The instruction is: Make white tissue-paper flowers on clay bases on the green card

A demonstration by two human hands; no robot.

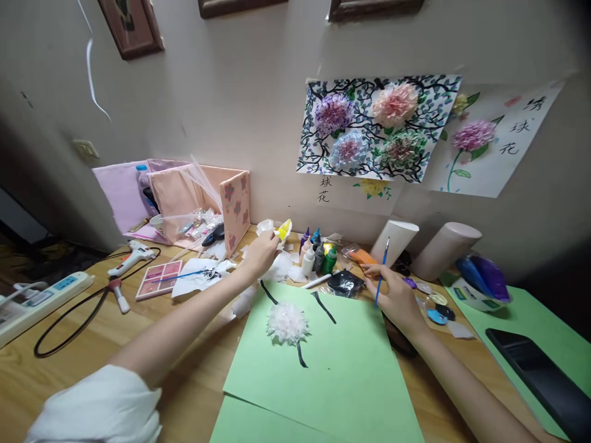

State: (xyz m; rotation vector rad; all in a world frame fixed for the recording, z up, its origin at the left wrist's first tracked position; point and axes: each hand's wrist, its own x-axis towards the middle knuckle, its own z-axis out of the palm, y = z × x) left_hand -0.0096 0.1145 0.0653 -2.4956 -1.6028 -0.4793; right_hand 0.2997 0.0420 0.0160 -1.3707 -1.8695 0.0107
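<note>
My left hand (262, 253) reaches to the back of the table, its fingers closed at the edge of a crumpled piece of white paper with yellow paint (283, 230). In my right hand (392, 292) a thin blue paintbrush (381, 271) is held nearly upright, above the right edge of a green paper sheet (351, 369). A fluffy white paper flower (287, 323) lies on that sheet, with short black painted strokes (324, 307) around it. Small paint bottles (318, 255) stand between my hands, and a black plastic packet (345, 283) lies in front of them.
At left are a fabric-covered box (235, 212), a glue gun (132, 257) with its cable, a power strip (50, 298) and a pink palette (159, 280). On the right are white cylinders (446, 246), paint lids (437, 316) and a phone (540, 369). Flower pictures (378, 126) hang on the wall.
</note>
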